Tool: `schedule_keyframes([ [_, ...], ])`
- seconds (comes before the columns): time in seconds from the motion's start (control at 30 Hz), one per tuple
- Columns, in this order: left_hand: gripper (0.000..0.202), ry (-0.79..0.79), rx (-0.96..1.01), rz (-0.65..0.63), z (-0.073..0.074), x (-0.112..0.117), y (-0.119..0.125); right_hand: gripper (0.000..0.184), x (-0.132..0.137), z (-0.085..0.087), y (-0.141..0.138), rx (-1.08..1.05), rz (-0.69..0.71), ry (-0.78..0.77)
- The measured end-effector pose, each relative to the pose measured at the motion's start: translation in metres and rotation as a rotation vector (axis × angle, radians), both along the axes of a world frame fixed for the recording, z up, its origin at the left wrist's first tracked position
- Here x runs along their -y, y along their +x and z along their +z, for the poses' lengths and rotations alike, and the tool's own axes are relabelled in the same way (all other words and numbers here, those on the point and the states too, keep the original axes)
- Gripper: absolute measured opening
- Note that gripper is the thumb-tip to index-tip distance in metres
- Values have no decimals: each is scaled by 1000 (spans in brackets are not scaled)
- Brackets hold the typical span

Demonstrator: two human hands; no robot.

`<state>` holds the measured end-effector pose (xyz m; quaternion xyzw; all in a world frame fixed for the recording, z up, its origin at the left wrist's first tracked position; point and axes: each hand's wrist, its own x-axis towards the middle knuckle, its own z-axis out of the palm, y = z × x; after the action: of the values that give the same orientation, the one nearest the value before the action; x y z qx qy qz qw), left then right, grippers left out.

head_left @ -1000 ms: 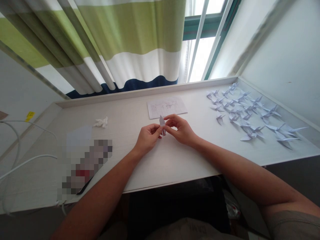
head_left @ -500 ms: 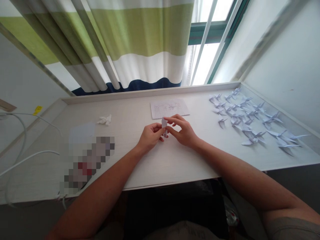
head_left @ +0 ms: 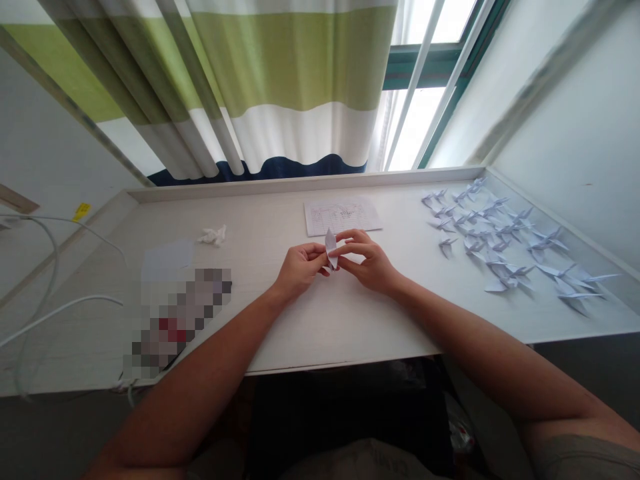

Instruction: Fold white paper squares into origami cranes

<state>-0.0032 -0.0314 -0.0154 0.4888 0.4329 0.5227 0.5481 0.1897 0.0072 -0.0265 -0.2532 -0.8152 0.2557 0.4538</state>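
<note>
Both of my hands meet over the middle of the white desk (head_left: 325,320). Between them stands a small, narrow piece of folded pale paper (head_left: 331,241), pointed end up. My left hand (head_left: 299,270) pinches its left side with thumb and fingertips. My right hand (head_left: 367,261) grips it from the right, fingers curled over the top. The lower part of the paper is hidden by my fingers.
Several finished paper cranes (head_left: 500,240) lie spread over the right side of the desk. A printed sheet (head_left: 343,215) lies behind my hands. A crumpled white scrap (head_left: 213,235), a blank sheet (head_left: 167,257) and white cables (head_left: 45,313) are at the left. A striped curtain (head_left: 260,87) and a window are behind.
The view has shifted a little, so the desk sits lower in the picture. My fingers have worked the folded paper slightly; both hands stay in the same place on it.
</note>
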Motion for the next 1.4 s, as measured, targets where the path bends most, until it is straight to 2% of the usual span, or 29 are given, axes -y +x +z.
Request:
schedule_keyframes([
  [0.1,35,16,34,-16,3,1,-1,17,-3,-1,3,17,-13,25],
  [0.23,36,-38,72,-56,7,4,-1,14,-4,-1,6,50,-35,78],
  [0.43,40,-91,82,-48,5,4,-1,12,-1,0,4,94,29,137],
  [0.5,42,-88,101,-35,5,3,-2,10,2,3,2,40,33,91],
  [0.6,42,-95,153,-34,7,2,-4,9,5,7,-2,-44,-4,-74],
  [0.77,42,-182,208,-103,8,3,-5,22,9,9,-6,-120,-46,-257],
  [0.97,40,-200,242,-125,10,5,-3,28,11,9,-8,-147,9,-328],
  [1.17,39,-213,274,-220,11,6,-2,27,12,10,-8,-136,-43,-356],
  [1.27,41,-192,258,-187,10,5,-1,28,12,10,-9,-164,-41,-337],
  [1.4,49,-118,192,-98,7,5,3,37,11,8,-11,-203,-41,-398],
])
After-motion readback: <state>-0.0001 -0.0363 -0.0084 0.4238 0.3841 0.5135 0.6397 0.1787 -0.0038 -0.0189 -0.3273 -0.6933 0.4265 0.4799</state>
